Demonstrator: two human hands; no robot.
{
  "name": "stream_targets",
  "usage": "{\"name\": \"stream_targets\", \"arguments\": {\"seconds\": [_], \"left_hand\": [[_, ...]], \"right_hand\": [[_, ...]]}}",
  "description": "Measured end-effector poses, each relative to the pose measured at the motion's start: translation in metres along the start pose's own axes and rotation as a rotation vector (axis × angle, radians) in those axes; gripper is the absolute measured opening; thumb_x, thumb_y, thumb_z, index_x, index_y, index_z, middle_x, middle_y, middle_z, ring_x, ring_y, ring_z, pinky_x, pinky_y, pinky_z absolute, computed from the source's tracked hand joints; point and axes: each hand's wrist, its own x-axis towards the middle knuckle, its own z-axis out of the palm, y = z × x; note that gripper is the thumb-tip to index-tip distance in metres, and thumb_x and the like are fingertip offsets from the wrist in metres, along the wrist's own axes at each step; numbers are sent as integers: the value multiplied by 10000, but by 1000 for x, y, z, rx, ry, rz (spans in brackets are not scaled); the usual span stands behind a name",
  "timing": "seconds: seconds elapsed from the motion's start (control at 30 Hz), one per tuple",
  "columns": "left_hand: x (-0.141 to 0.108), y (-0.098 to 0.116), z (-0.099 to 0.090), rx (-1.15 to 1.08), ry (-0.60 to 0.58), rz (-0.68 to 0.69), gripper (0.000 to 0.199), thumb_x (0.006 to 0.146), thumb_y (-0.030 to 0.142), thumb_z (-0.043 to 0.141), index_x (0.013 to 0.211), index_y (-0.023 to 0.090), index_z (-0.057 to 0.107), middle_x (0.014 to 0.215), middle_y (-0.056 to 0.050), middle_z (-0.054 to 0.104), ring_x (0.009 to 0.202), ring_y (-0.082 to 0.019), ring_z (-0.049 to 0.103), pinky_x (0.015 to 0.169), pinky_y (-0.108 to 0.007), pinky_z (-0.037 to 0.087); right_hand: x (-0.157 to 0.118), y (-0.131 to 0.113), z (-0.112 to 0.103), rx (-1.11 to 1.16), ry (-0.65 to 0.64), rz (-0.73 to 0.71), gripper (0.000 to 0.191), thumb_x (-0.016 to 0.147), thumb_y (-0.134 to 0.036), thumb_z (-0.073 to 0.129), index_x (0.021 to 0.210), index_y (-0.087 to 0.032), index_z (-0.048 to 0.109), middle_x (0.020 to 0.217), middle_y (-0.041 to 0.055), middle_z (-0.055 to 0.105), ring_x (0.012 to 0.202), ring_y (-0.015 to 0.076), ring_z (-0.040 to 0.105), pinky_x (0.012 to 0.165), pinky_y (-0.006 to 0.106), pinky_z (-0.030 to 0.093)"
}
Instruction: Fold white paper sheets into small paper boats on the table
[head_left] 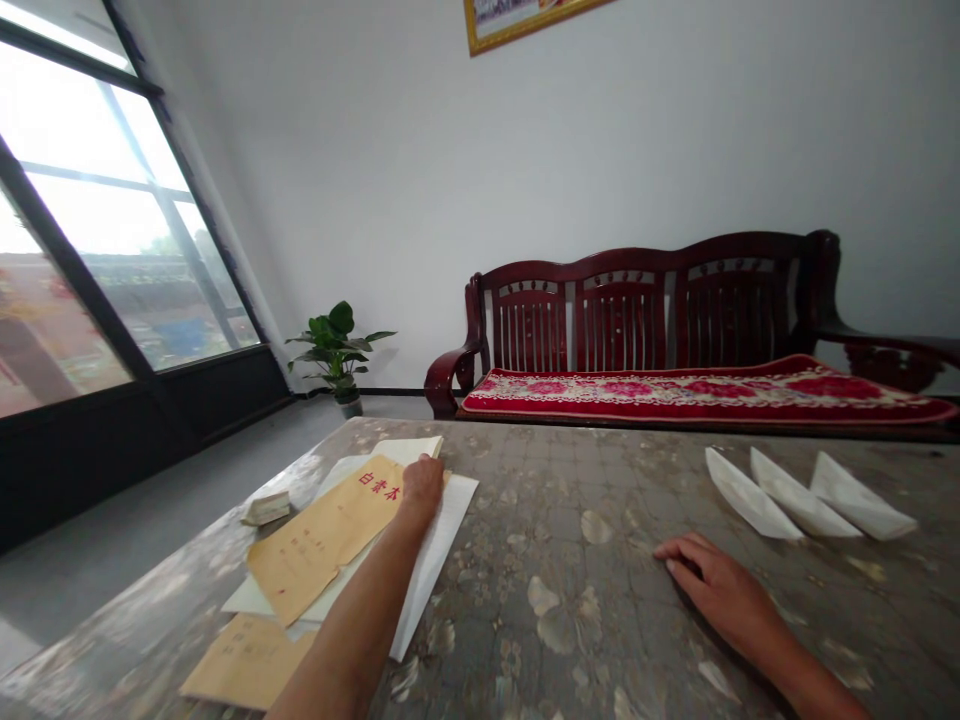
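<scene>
My left hand (424, 484) is closed at the upper right corner of a pile of papers, its fingers curled over the sheets; exactly which sheets it grips is hidden. In that pile, a brown paper booklet cover (330, 535) with red characters lies over pale sheets (442, 560). Another brown cover (244, 660) sits lower left, partly behind my left forearm. My right hand (709, 570) rests on the table with nothing in it, fingers loosely bent and the thumb apart. Beyond it, three white folded paper boats (754, 495) stand side by side.
A patterned cloth (555, 520) covers the table. A small folded wad of paper (268, 508) lies near its left edge. Past the far edge is a dark red wooden bench (622, 310) with a red floral cushion (675, 392). A potted plant (337, 350) stands by the window (142, 230).
</scene>
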Motion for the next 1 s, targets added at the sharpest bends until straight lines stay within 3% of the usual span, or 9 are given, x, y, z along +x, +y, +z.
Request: {"name": "stream_targets", "arguments": {"seconds": [0.13, 0.3, 0.43, 0.53, 0.7, 0.83, 0.9, 1.0], "left_hand": [[-7, -8, -6, 18, 48, -72, 316, 890, 172, 438, 1087, 108, 677, 1120, -202, 632, 985, -293, 668, 792, -365, 511], [-19, -20, -25, -10, 167, -105, 288, 905, 248, 402, 1009, 176, 660, 1130, -115, 625, 961, -247, 648, 772, -325, 482], [-29, -23, -44, -173, 313, -130, 240, 889, 304, 425, 882, 214, 647, 1060, -54, 633, 887, -213, 637, 729, -297, 458], [-36, -21, -53, -229, 447, -113, 190, 864, 288, 459, 842, 221, 635, 1042, -41, 635, 956, -219, 612, 799, -296, 439], [-37, -18, -56, -276, 508, -125, 170, 869, 258, 461, 849, 220, 626, 1040, -48, 647, 959, -229, 610, 829, -315, 429], [-34, -20, -65, -387, 630, -41, 180, 891, 271, 446, 905, 203, 612, 1021, -54, 660, 927, -208, 629, 801, -292, 442], [-31, -21, -70, -432, 587, -26, 239, 929, 304, 394, 961, 189, 601, 1064, -64, 661, 908, -187, 640, 769, -272, 448], [-28, -20, -68, -315, 308, 23, 331, 966, 321, 306, 1012, 182, 602, 1081, -78, 675, 961, -192, 644, 769, -272, 450]], "right_hand": [[-1, -3, -1, -14, 15, 2, 292, 838, -389, 427, 880, -276, 693, 986, 37, 692, 913, 237, 654, 846, 349, 491], [-1, -6, -1, -29, 21, 1, 289, 839, -377, 421, 877, -281, 691, 995, 23, 689, 908, 226, 656, 821, 329, 489], [-1, -5, -1, -25, 14, -13, 295, 843, -368, 415, 886, -270, 690, 985, 32, 686, 919, 227, 652, 836, 331, 482], [-1, -5, -2, -12, 12, -15, 292, 839, -365, 419, 885, -268, 691, 988, 34, 688, 926, 228, 648, 838, 329, 480], [-1, -6, -2, 8, 11, -11, 291, 832, -368, 424, 882, -262, 690, 980, 37, 689, 919, 230, 645, 825, 325, 479], [0, -5, -1, 8, 9, -5, 295, 837, -359, 418, 888, -255, 689, 988, 41, 682, 927, 231, 641, 843, 338, 471], [0, -4, -1, 5, 3, -4, 296, 841, -352, 414, 895, -254, 689, 996, 43, 678, 933, 232, 639, 853, 344, 467], [-1, -5, -1, 7, 2, -7, 295, 843, -343, 413, 908, -254, 687, 1003, 44, 675, 943, 235, 636, 860, 350, 465]]}}
